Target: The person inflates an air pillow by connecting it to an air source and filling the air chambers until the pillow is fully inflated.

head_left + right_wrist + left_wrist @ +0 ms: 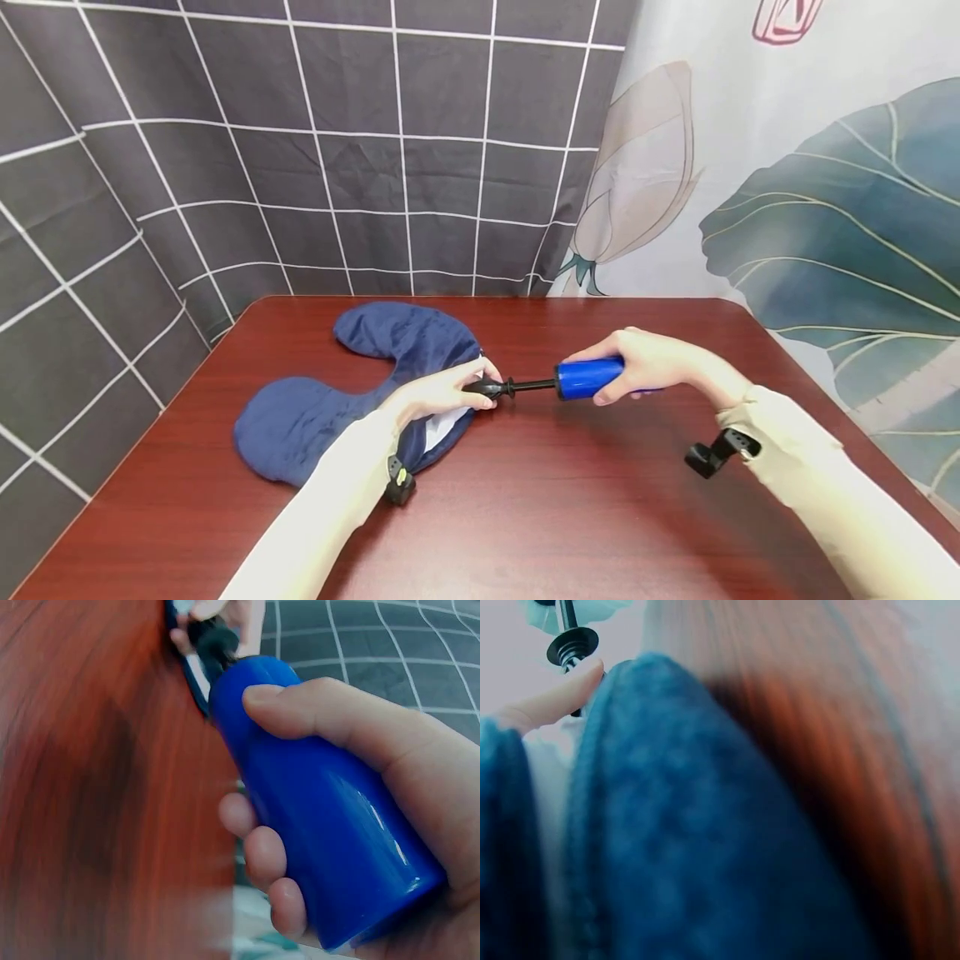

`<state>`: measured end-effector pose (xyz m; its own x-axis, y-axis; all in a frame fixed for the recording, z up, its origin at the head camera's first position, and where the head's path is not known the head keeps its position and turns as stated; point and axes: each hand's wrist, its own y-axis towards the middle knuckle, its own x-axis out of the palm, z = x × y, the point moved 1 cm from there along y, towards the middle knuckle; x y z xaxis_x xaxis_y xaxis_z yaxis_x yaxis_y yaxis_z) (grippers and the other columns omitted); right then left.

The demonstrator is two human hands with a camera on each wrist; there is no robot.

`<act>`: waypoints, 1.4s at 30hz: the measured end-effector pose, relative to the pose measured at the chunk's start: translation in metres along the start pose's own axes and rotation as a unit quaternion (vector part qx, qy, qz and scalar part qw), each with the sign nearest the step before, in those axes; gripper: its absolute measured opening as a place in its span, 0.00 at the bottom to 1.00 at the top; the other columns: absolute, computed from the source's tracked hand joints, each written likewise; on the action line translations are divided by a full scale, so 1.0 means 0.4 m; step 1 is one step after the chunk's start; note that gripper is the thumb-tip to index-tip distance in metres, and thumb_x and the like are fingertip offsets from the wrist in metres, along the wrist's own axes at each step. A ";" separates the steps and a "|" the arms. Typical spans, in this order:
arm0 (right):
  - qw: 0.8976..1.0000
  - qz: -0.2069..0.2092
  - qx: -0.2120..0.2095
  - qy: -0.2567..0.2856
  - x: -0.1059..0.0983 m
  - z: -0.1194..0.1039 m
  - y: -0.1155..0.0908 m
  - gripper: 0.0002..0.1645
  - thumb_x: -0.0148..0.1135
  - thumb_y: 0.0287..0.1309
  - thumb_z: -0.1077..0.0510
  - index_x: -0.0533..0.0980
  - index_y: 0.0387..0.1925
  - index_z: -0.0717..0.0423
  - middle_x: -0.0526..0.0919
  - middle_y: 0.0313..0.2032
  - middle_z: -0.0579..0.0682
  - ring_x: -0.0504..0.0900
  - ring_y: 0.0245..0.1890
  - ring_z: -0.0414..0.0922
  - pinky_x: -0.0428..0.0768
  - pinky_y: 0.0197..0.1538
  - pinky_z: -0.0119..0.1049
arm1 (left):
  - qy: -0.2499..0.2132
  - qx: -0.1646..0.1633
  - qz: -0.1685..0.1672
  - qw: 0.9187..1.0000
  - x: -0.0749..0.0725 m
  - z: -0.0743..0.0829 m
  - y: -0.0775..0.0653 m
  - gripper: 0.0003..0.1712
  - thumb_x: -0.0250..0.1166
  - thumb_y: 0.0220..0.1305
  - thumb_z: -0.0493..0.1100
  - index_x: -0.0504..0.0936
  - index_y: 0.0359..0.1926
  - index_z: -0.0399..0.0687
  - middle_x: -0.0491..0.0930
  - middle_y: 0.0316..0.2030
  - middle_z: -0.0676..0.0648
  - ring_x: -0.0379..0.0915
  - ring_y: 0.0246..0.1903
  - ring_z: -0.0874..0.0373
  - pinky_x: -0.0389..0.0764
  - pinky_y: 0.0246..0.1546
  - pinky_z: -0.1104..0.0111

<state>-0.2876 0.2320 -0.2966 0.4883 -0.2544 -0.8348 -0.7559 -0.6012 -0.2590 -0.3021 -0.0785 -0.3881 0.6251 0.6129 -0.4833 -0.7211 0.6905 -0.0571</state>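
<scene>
A navy plush U-shaped neck pillow (300, 421) lies on the table, its white inside (444, 425) showing at an open zipped edge. My left hand (431, 392) pinches the black end of a hand pump (588, 379) right at that opening. In the left wrist view, the blurred pillow fabric (682, 817) fills the middle, with the thumb (562, 697) beside the pump's black collar (573, 645). My right hand (651, 362) wraps round the blue barrel, thumb along its top. A thin black rod (532, 385) spans between barrel and black end, roughly level above the table.
The reddish-brown wooden table (540, 517) ends at a back edge against a dark grid-patterned curtain (442, 167). To the right hangs a pale curtain (720, 50) with lotus prints. Small black cameras (705, 458) are strapped at both wrists.
</scene>
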 end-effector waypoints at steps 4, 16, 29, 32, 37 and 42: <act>1.000 0.003 -0.009 -0.007 0.036 -0.023 0.057 0.35 0.74 0.51 0.48 0.75 0.63 0.36 0.83 0.48 0.52 0.84 0.24 0.46 0.81 0.25 0.36 | 0.029 0.003 0.000 1.000 0.001 0.001 -0.004 0.16 0.65 0.65 0.40 0.76 0.52 0.45 0.78 0.40 0.49 0.68 0.41 0.61 0.64 0.51 0.70; 1.000 0.012 -0.017 -0.019 0.074 -0.051 0.102 0.36 0.73 0.51 0.46 0.74 0.63 0.33 0.82 0.49 0.51 0.81 0.22 0.41 0.81 0.25 0.35 | 0.027 0.014 -0.002 1.000 0.009 -0.001 0.006 0.16 0.64 0.65 0.38 0.80 0.53 0.40 0.81 0.42 0.46 0.70 0.42 0.63 0.67 0.52 0.72; 1.000 0.013 -0.001 0.015 -0.001 0.042 -0.043 0.39 0.74 0.49 0.41 0.73 0.65 0.36 0.82 0.49 0.53 0.81 0.29 0.42 0.82 0.27 0.37 | 0.017 0.017 0.004 1.000 0.003 -0.010 0.010 0.18 0.66 0.62 0.37 0.81 0.54 0.41 0.82 0.45 0.44 0.71 0.42 0.64 0.69 0.50 0.74; 0.999 0.010 0.013 0.033 -0.021 0.055 -0.077 0.40 0.74 0.50 0.42 0.73 0.65 0.38 0.82 0.50 0.53 0.81 0.32 0.43 0.82 0.28 0.39 | 0.013 0.016 0.004 1.000 0.004 -0.012 0.010 0.18 0.66 0.62 0.37 0.80 0.54 0.40 0.82 0.44 0.44 0.71 0.41 0.65 0.69 0.50 0.73; 0.999 0.010 0.011 0.050 -0.024 0.060 -0.083 0.38 0.74 0.51 0.45 0.73 0.65 0.40 0.82 0.48 0.54 0.82 0.29 0.46 0.82 0.27 0.42 | 0.008 0.015 0.004 1.000 0.002 -0.010 0.011 0.19 0.66 0.62 0.37 0.81 0.54 0.41 0.82 0.43 0.46 0.71 0.40 0.65 0.69 0.48 0.74; 0.999 0.005 0.003 0.052 0.017 0.042 -0.022 0.36 0.74 0.52 0.45 0.74 0.64 0.37 0.83 0.45 0.54 0.81 0.19 0.45 0.81 0.22 0.41 | -0.028 0.007 0.000 1.000 0.004 -0.015 0.013 0.21 0.66 0.61 0.35 0.81 0.56 0.39 0.83 0.42 0.46 0.73 0.36 0.66 0.72 0.43 0.76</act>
<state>-0.2849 0.2485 -0.3083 0.5236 -0.3384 -0.7818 -0.7631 -0.5943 -0.2538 -0.3066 -0.0761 -0.3945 0.6410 0.6338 -0.4330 -0.7175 0.6952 -0.0446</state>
